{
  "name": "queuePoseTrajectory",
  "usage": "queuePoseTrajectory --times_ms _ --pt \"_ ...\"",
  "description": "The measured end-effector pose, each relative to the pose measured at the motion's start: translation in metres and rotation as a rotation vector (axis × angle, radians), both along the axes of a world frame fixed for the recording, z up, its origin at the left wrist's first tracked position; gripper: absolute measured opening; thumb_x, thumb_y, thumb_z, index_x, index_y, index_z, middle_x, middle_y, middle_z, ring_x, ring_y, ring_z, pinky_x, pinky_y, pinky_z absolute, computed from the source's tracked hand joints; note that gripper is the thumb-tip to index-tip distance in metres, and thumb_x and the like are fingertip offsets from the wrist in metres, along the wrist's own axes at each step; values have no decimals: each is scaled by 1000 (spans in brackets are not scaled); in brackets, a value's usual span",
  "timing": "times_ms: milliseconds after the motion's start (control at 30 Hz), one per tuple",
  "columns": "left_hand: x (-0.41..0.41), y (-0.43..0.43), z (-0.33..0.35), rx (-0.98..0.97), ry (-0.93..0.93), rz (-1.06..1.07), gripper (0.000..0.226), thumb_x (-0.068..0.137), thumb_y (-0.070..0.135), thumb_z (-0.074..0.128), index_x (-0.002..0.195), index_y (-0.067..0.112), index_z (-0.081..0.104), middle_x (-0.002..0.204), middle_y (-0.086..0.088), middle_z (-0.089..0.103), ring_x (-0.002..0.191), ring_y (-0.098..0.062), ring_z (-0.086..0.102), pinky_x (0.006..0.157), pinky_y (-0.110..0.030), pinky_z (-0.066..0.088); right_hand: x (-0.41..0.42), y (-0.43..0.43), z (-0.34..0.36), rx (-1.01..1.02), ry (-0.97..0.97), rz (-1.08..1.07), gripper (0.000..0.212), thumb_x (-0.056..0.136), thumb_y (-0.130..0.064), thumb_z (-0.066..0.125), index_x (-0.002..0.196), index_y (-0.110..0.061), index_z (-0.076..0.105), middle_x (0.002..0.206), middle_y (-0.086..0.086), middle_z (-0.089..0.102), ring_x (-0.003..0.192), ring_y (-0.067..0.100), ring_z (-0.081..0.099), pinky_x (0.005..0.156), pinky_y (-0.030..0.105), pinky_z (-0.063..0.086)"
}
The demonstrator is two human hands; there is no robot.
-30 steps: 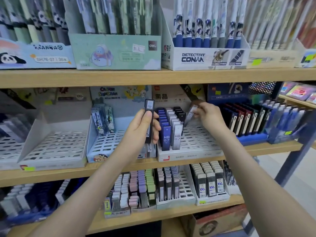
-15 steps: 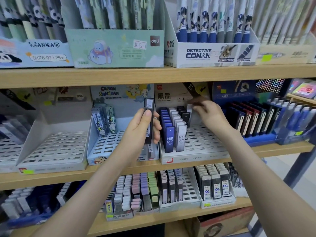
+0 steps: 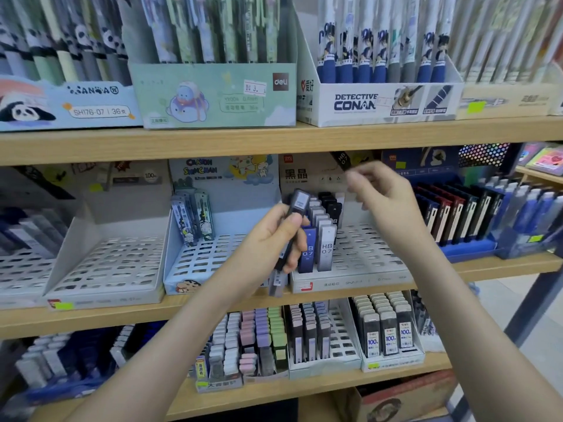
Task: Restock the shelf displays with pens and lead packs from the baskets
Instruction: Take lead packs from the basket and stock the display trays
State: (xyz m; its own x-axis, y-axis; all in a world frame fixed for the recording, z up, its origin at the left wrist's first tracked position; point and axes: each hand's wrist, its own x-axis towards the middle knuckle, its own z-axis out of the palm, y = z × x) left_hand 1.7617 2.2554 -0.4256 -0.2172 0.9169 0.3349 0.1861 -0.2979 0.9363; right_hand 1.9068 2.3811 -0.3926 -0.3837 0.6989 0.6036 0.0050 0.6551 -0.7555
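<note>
shelving (image 3: 274, 141) behind; left hand (image 3: 268, 239) holds lead pack (image 3: 300, 202) near-upright

Grips: 2, left grip (image 3: 271, 239) and right grip (image 3: 388, 202). Shelf boards (image 3: 91, 147): 3. Pen display boxes (image 3: 213, 95) on the top one: 4 plainly seen. HB 0.7 tray (image 3: 368, 257): 3 columns of lead packs (image 3: 326, 249). Held packs (image 3: 300, 202), left grip: at least 2.

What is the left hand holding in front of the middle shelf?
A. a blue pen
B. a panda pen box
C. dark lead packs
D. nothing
C: the left hand grips dark lead packs, their labelled top end sticking up above the thumb, in front of the white tray that holds the HB 0.7 packs.
</note>
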Motion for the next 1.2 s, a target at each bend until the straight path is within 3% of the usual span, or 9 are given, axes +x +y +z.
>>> queuePoseTrajectory --times_ms 167,233,367,500,667,800,900,1000,1200 --pt "9 -2 5 -29 183 -13 9 102 21 42 100 13 47 67 7 54 51 -7 45 47 -21 38 -4 -38 7 -25 -180 185 9 84 -32 67 89 -24 66 74 0 61 72 17 58 70 31 48" --pt "12 -5 7 -34 253 1 9 102 22 40 102 17 48 70 7 54 52 -5 46 49 -18 38 -5 -42 7 -55 -173 239 5 86 -23 67 86 -18 65 67 0 57 63 10 55 62 24 47" --pt "12 -12 11 -57 271 -22 41 99 41 30 109 5 47 76 8 57 61 -7 48 61 -23 42 7 -41 6 -143 -103 368 6 92 -9 58 90 -14 62 69 -5 60 63 2 56 62 16 47" --pt "12 -13 12 -118 258 -6 9 102 27 42 101 24 51 66 15 56 55 -1 47 56 -17 39 17 -40 1 -245 -14 416 20 95 -2 51 110 -12 60 86 7 67 79 13 65 75 22 52" --pt "21 -11 8 -89 334 42 3 97 34 51 96 32 52 72 11 58 61 -4 49 62 -24 40 20 -40 -6 -284 10 374 23 91 -3 58 111 -14 58 86 3 70 81 18 67 75 26 54" --pt "22 -10 7 -75 230 148 7 98 30 49 93 26 52 63 15 62 56 -6 48 58 -24 42 31 -30 -6 -290 136 262 21 91 -1 58 103 -19 60 88 0 69 85 21 67 75 28 54" --pt "15 -13 7 -25 62 220 14 100 11 45 95 21 53 67 9 62 51 -7 46 51 -22 40 41 -13 -11 -255 193 100 22 92 -2 56 103 -20 60 96 5 67 85 19 66 76 33 53" --pt "11 -16 7 9 -30 230 23 98 -3 40 98 15 53 68 5 61 50 -8 45 47 -21 39 38 -2 -25 -219 126 53 28 91 0 57 98 -27 61 97 4 65 86 17 63 76 27 54" --pt "6 -17 3 55 -92 218 22 97 -4 42 98 15 53 66 5 62 52 -12 45 47 -22 41 17 6 -41 -17 -74 36 35 90 0 58 92 -35 60 96 -6 65 86 7 63 80 23 52"
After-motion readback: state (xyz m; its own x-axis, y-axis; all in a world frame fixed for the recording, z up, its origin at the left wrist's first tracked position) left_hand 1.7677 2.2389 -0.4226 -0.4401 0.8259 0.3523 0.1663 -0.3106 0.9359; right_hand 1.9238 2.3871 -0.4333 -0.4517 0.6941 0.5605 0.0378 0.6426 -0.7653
